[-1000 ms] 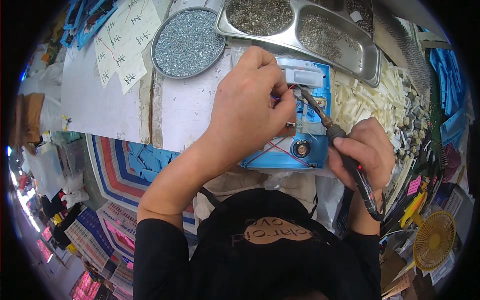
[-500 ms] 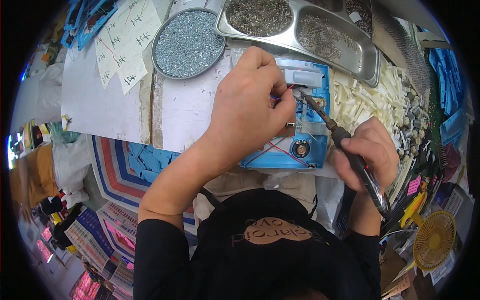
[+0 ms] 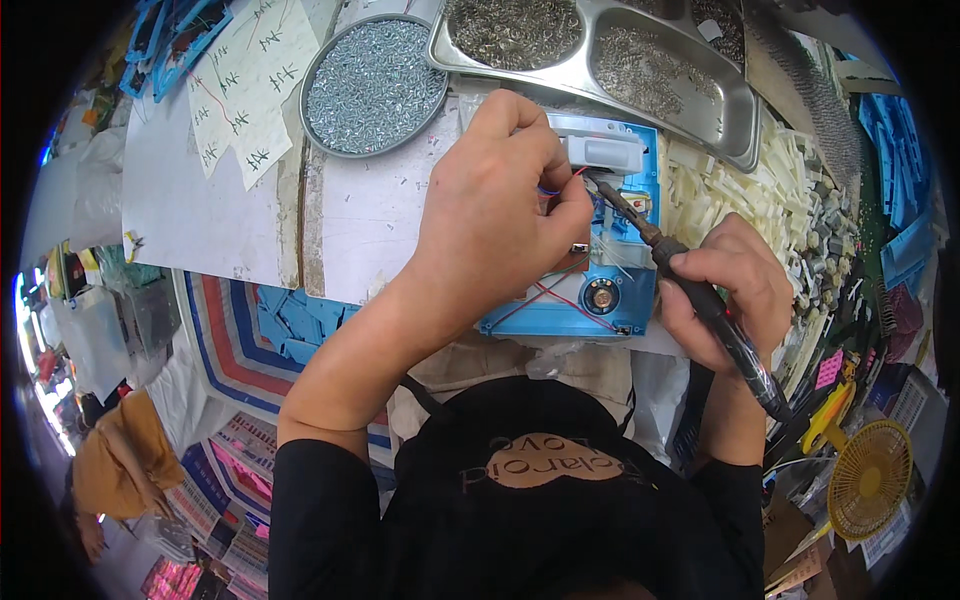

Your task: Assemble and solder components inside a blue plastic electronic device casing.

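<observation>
Worn on the head, the left of two side-by-side fisheye cameras looks steeply down, upright and unmirrored, from near above the worktop (image 3: pixel 365 225). Its wide circle takes in the wearer's black shirt (image 3: pixel 440 530) at the lower edge and bends straight edges toward its dark rim.

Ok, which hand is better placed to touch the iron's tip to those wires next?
Probably the right hand: it grips the soldering iron, whose tip points toward the red and blue wires. The left hand, fingertips pinched at those wires, seems occupied.
</observation>
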`<state>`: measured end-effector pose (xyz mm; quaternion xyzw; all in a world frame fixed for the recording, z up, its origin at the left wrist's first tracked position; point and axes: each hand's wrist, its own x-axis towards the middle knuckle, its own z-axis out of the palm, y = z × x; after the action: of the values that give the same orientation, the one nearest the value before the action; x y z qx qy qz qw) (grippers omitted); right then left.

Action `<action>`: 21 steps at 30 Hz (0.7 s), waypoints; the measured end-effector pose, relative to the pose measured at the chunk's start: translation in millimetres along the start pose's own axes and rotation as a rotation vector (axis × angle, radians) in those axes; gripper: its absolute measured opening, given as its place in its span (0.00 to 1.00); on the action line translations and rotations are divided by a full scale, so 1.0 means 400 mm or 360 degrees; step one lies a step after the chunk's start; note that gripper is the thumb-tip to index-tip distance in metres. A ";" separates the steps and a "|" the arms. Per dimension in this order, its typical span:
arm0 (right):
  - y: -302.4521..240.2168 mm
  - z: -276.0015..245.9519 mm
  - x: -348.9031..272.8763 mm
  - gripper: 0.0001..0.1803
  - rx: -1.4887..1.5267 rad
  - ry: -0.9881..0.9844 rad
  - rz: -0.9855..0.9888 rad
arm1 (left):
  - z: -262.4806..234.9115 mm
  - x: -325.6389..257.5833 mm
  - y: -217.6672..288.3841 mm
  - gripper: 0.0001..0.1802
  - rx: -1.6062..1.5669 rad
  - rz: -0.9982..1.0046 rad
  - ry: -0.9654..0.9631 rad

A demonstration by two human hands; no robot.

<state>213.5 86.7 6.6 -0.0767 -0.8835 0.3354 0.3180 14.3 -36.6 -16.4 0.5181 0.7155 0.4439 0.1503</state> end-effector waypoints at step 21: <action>-0.005 -0.014 -0.003 0.18 -0.0011 -0.0015 -0.0003 | 0.017 -0.001 -0.005 0.08 0.0101 0.0071 0.0107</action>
<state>218.1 87.7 10.6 -0.0753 -0.8863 0.3322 0.3138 17.8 -33.7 -22.1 0.5231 0.7221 0.4415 0.0998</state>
